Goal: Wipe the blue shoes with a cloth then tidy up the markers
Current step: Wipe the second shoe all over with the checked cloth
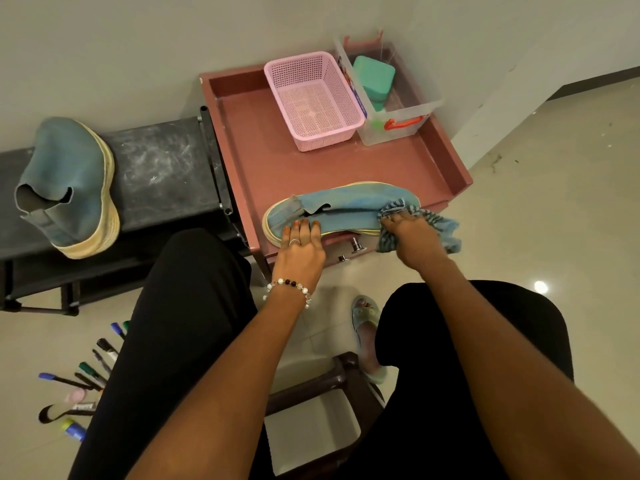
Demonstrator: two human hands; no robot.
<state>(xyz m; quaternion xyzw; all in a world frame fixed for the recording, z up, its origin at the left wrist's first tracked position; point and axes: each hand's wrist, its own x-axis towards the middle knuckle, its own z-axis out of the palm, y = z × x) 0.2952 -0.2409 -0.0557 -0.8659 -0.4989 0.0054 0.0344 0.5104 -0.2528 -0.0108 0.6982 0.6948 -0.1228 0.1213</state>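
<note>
Blue shoe (346, 206) lay on the table (311, 168); our left hand (301, 247) pressed it flat-fingered, our right hand (412, 230) gripped the striped cloth (440, 223) at its toe.

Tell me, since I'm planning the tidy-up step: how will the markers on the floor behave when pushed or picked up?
The markers look slim and round, so a nudge would probably roll them on the glossy tiled floor. They look stiff and light, likely easy to pinch. They lie fanned and overlapping, so lifting one may shift its neighbours.
</note>
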